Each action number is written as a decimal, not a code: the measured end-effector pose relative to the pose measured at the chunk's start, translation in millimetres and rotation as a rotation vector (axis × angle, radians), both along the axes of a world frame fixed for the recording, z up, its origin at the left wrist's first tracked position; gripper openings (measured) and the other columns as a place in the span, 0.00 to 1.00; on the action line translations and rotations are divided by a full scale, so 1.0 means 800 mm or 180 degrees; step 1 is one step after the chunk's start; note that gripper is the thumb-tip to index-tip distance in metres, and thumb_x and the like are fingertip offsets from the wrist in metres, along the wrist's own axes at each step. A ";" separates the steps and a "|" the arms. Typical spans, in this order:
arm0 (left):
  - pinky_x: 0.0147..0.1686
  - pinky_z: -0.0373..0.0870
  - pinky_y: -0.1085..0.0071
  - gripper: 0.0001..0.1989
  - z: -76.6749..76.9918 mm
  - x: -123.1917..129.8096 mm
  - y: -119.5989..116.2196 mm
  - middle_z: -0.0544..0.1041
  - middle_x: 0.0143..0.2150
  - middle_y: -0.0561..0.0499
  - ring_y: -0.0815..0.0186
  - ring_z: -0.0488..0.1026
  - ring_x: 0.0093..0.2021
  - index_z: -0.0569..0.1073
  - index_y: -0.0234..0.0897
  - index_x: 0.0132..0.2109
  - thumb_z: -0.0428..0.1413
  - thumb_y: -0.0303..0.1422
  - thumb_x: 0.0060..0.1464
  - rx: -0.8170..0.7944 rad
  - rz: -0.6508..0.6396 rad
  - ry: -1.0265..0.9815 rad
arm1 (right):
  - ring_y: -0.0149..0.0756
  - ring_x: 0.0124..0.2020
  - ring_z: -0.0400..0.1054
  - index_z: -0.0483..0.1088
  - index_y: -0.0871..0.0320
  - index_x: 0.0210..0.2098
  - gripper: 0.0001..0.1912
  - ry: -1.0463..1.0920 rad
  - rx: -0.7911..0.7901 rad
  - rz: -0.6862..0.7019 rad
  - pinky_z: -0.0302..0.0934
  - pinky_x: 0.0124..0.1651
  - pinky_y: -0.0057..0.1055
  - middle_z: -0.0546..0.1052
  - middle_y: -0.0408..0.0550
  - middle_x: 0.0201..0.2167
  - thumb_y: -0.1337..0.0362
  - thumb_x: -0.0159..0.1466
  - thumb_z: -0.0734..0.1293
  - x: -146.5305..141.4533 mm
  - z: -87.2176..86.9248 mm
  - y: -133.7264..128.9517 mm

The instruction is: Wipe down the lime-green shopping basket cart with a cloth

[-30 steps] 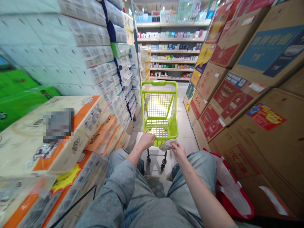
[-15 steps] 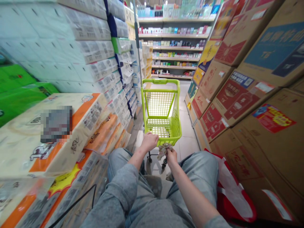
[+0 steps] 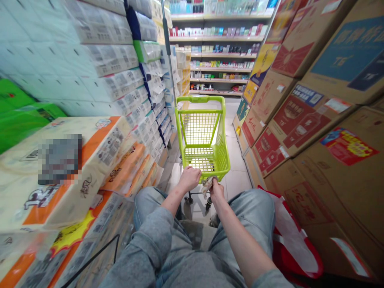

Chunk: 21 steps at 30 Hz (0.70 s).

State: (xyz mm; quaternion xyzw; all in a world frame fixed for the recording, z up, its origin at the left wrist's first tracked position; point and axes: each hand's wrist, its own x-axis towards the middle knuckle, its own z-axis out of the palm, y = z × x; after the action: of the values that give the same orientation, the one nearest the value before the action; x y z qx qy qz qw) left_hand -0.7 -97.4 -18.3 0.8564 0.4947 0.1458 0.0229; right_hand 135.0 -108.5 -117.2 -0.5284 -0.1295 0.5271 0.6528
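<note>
A lime-green shopping cart [image 3: 201, 151] with a mesh basket stands between my knees and the aisle. My left hand [image 3: 191, 179] is closed on the near rim of the basket, at its left corner. In my right hand [image 3: 216, 189] is a crumpled, pale, patterned cloth [image 3: 207, 186], pinched against the near side of the basket, just right of my left hand. The fingertips of my right hand are partly hidden by the cloth and the hand itself.
Stacked tissue packs [image 3: 120, 60] rise on the left, with a pixelated item [image 3: 61, 159] on a nearer pack. Cardboard boxes [image 3: 300, 112] line the right, beside a red and white bag [image 3: 295, 240]. Shelves [image 3: 220, 39] of small goods stand ahead.
My right hand and the cloth have shifted slightly up along the basket's near side, and the cloth looks more bunched. My left hand stays on the rim. The view has tilted slightly.
</note>
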 end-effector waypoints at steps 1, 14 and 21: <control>0.47 0.58 0.64 0.14 0.000 0.001 0.001 0.77 0.37 0.50 0.65 0.71 0.39 0.71 0.37 0.38 0.42 0.33 0.62 -0.0006 -0.0001 -0.0004 | 0.30 0.19 0.67 0.64 0.58 0.22 0.13 0.0028 -0.0055 -0.0034 0.62 0.22 0.25 0.72 0.41 0.17 0.56 0.49 0.69 0.001 0.000 0.002; 0.48 0.57 0.64 0.14 0.003 0.013 0.003 0.76 0.38 0.49 0.64 0.70 0.42 0.70 0.38 0.39 0.41 0.34 0.63 -0.0090 0.0044 -0.0097 | 0.27 0.18 0.62 0.67 0.60 0.22 0.16 -0.0422 -0.0039 -0.0265 0.56 0.21 0.24 0.71 0.40 0.16 0.54 0.46 0.70 0.011 -0.027 0.009; 0.46 0.57 0.64 0.13 0.004 0.018 0.007 0.76 0.37 0.49 0.64 0.70 0.41 0.70 0.38 0.39 0.41 0.34 0.63 -0.0129 0.0079 -0.0056 | 0.27 0.20 0.65 0.67 0.60 0.24 0.12 -0.0193 -0.0001 0.0044 0.60 0.26 0.24 0.72 0.39 0.19 0.58 0.46 0.69 0.021 -0.028 0.011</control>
State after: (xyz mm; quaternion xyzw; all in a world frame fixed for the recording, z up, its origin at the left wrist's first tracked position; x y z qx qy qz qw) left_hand 13.9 -91.6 -15.2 0.8482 0.5080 0.1436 0.0429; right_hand 152.2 -99.5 -139.4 -0.5434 -0.1528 0.5153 0.6449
